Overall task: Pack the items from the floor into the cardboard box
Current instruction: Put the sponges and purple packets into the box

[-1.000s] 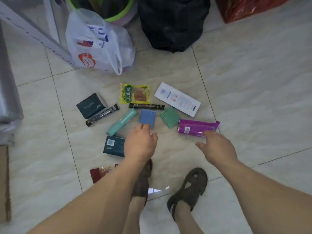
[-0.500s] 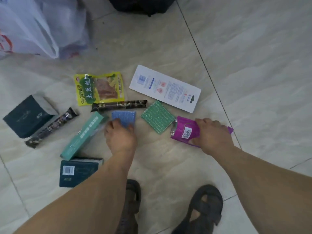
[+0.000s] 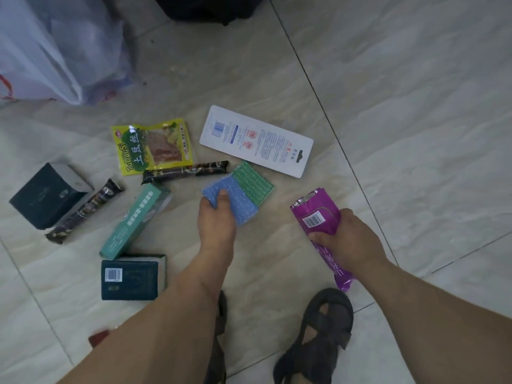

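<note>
Pinching the near-left corner of a blue scrub pad [image 3: 232, 202], the left hand [image 3: 217, 227] has its thumb on top and its other fingers tucked under it; the pad's far edge overlaps a green scrub pad [image 3: 253, 182] lying on the floor. The right hand [image 3: 350, 241] is wrapped around the middle of a purple packet [image 3: 318, 220], whose near end sticks out below the wrist.

Both work over a pale, marbled tile floor [image 3: 401, 134] crossed by dark grout lines. Spread on it to the left are a teal carton [image 3: 135, 220], a dark book [image 3: 131, 278], a dark green box [image 3: 47, 195] and two dark snack bars [image 3: 185, 171] [image 3: 86, 210]; farther off lie a yellow snack pouch [image 3: 153, 146] and a white card [image 3: 256, 139].

At far left slumps a white plastic bag [image 3: 55, 42], its contents hidden. No cardboard box is in view.
</note>
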